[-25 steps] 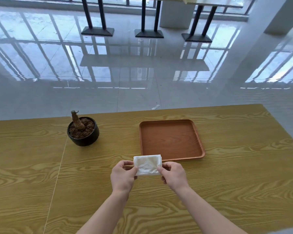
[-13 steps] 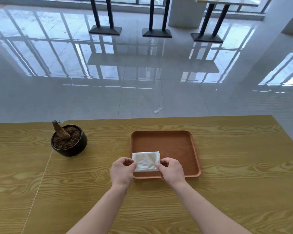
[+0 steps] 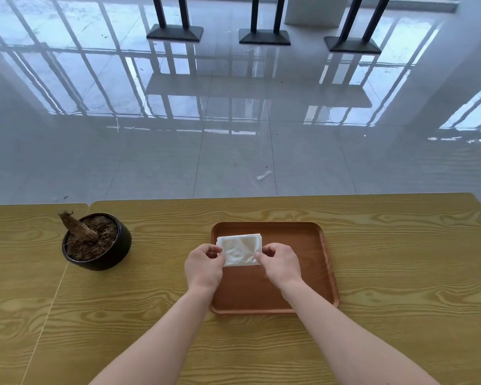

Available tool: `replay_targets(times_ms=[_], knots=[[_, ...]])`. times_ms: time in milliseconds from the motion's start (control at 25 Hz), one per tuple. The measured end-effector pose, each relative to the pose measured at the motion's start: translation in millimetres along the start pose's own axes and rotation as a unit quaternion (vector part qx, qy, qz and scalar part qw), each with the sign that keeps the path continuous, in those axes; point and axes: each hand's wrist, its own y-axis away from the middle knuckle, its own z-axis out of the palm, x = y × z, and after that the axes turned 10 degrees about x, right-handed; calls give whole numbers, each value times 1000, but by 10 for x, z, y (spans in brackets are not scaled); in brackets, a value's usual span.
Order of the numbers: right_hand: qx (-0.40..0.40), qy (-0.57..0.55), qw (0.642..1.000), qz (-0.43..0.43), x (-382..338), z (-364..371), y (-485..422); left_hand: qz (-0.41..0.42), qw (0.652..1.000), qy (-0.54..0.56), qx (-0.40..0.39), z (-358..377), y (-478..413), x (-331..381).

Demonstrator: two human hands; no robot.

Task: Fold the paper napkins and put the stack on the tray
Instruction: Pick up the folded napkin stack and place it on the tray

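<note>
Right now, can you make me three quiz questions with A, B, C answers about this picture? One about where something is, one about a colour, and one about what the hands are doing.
1. Where does the plant pot stand, compared with the tray?
A. On it
B. To its left
C. To its right

2. What colour is the tray?
A. Blue
B. White
C. Reddish-brown

3. What are the left hand and right hand doing with the napkins?
A. Each pinches one side of the stack
B. Both rest open, holding nothing
C. Only one holds the stack

Answers:
1 B: the pot sits on the table, left of the tray and apart from it.
2 C: its bare floor and rim look reddish-brown.
3 A: fingers curl onto both sides of the stack, over the tray.
</note>
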Motion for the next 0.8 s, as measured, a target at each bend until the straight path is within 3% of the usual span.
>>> replay_targets(times_ms=[560, 800], knots=[[25, 88, 996, -8, -7, 239, -350, 76, 988, -134, 28, 297, -279, 62], [41, 48, 998, -23, 54, 193, -306, 178, 973, -145, 20, 212, -133, -63]])
